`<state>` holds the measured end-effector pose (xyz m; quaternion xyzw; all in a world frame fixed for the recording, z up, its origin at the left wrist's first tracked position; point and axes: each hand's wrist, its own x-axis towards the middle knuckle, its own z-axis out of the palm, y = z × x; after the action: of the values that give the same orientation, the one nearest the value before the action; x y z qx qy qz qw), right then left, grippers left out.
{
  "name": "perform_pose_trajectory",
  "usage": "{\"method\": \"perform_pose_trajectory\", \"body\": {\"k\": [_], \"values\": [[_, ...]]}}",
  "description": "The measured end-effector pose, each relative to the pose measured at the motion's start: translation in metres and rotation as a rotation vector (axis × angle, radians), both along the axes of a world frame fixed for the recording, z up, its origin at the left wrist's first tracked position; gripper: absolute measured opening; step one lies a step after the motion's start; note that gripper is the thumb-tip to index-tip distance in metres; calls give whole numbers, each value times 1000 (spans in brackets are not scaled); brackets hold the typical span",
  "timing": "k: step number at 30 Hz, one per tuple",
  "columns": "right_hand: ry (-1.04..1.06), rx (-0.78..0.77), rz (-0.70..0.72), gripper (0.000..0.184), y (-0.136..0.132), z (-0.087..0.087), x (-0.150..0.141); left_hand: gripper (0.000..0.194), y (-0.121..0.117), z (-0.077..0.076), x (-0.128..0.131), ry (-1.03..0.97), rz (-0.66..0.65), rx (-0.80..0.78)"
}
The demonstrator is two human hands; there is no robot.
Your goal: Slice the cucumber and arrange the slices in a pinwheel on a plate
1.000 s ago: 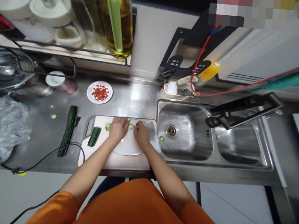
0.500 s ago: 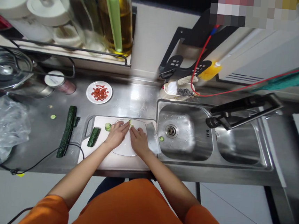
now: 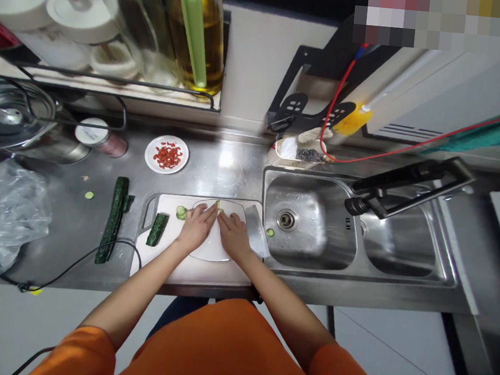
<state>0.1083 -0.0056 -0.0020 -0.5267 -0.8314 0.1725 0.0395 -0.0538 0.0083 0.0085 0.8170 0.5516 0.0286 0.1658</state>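
Observation:
My left hand (image 3: 197,225) rests over a white plate (image 3: 209,250) with its fingers stretched forward. The fingertips touch thin cucumber slices (image 3: 218,205) at the plate's far rim. From the other side my right hand (image 3: 231,231) lies with fingers extended, its tips by the same slices. Beneath the plate is a white cutting board (image 3: 173,269). A few cucumber slices (image 3: 180,212) sit left of my left hand, and a cut cucumber chunk (image 3: 157,229) lies near the board's left edge. A wide knife blade (image 3: 257,233) lies right of my right hand; its handle is hidden.
Whole cucumber (image 3: 113,219) lies left of the board, beside a black cable (image 3: 77,257) and a plastic bag (image 3: 8,222). A small dish of red berries (image 3: 167,154) stands behind. On the right is a steel sink (image 3: 312,222) with a black faucet (image 3: 407,187).
Both hands went from pinching cucumber slices above the plate to lying with fingers stretched at its far rim. Over the last half second they have hardly moved.

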Motion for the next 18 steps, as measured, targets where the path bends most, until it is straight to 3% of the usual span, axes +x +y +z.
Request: {"method": "perform_pose_trajectory", "body": {"k": [5, 7, 12, 18], "values": [[32, 10, -5, 43, 1, 3, 2, 48, 3, 10, -6, -64, 21, 17], [65, 25, -3, 40, 1, 5, 3, 44, 5, 18, -16, -84, 119, 45], [153, 64, -37, 34, -5, 12, 7, 34, 5, 28, -52, 21, 555, 63], [185, 70, -53, 32, -13, 16, 5, 23, -1, 17, -64, 26, 662, 14]]}}
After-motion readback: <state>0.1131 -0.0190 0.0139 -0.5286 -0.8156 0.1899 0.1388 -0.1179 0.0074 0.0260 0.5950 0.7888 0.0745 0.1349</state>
